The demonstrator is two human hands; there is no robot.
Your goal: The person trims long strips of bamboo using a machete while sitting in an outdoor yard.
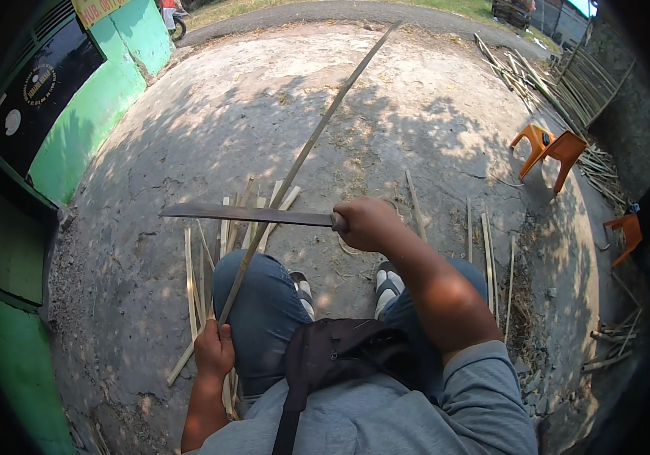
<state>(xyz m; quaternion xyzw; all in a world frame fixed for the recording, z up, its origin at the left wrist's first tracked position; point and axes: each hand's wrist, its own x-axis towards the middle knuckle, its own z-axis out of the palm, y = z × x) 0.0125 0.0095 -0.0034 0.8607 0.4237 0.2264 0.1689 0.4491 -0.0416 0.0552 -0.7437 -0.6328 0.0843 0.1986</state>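
Observation:
My left hand (214, 350) grips the near end of a long thin bamboo strip (317, 136), beside my left knee. The strip rises away from me toward the top of the view. My right hand (367, 224) is closed on the handle of a long flat blade (245, 214). The blade lies crosswise, pointing left, and its edge meets the strip at about knee height. I sit with both knees in blue jeans and my shoes (386, 284) on the ground.
Several cut bamboo strips (196, 280) lie on the cracked concrete by my left leg, and more (489, 258) to my right. An orange plastic chair (545, 148) lies tipped over at the right. A bamboo pile (560, 87) leans far right. A green wall (90, 114) runs along the left.

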